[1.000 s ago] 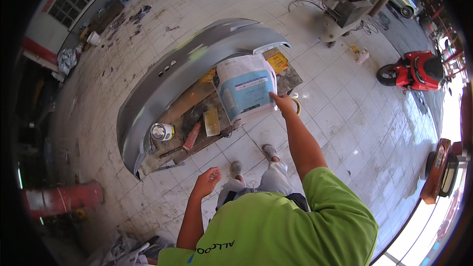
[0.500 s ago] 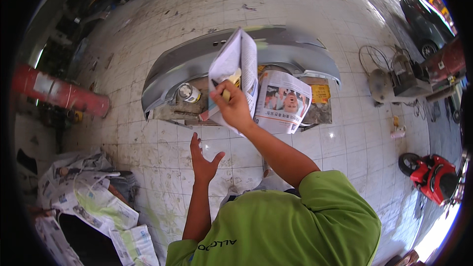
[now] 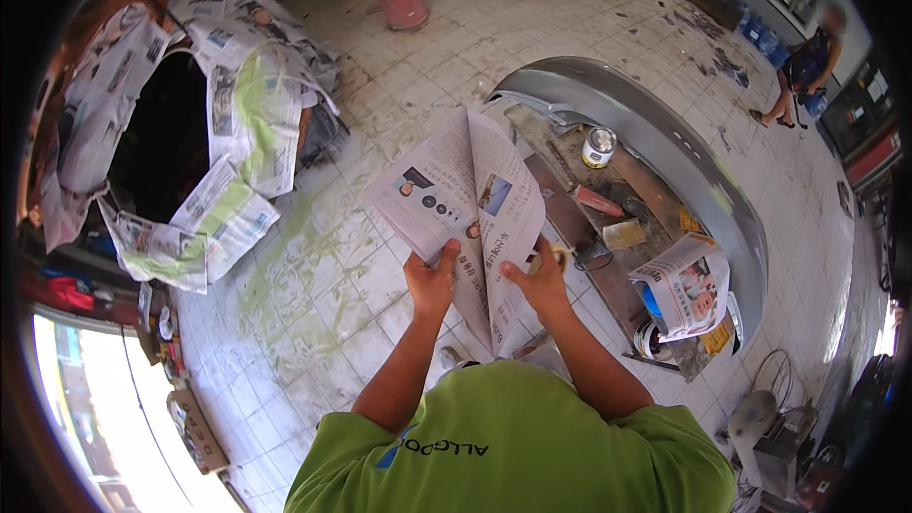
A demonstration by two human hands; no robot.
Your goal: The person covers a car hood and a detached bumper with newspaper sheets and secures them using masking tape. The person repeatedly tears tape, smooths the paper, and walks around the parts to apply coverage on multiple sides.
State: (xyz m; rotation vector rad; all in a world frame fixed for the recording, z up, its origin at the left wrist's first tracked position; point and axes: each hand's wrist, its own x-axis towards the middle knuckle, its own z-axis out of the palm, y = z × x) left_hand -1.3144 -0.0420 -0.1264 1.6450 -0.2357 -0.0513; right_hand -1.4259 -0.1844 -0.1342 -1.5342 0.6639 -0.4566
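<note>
"Newspaper (image 3: 508, 199): location, pls?"

"Held up off the tiled floor (image 3: 351, 313), approx. mid-view, just past the green shirt (image 3: 513, 446); to the left of a low bench (image 3: 655, 192) w/ a grey bumper (image 3: 708, 161) along its far side."

"Appearance? Quick desc."

"Pale greyish sheets, opened either side of a sharp lengthwise crease. Peaked at the far end, narrowing to a pt. at the near end. On L page: small type, sm. portrait pic, few dark circles. On R page: bluish photo, lg. dark headline."

"Left hand (image 3: 432, 280), grip?"

"Pinching lower L page, thumb on top, fingers mostly hidden behind."

"And right hand (image 3: 540, 285)?"

"Pinching R page nr its edge, thumb on print, fingers bent. Tan curved thing (image 3: 566, 255) right beside, partly hidden; can't tell what."

"On bench?"

"Open can (image 3: 598, 147), brown bottle-like thing (image 3: 597, 200), plus second paper (image 3: 692, 287) w/ colour photos, toward the near R end."
</note>
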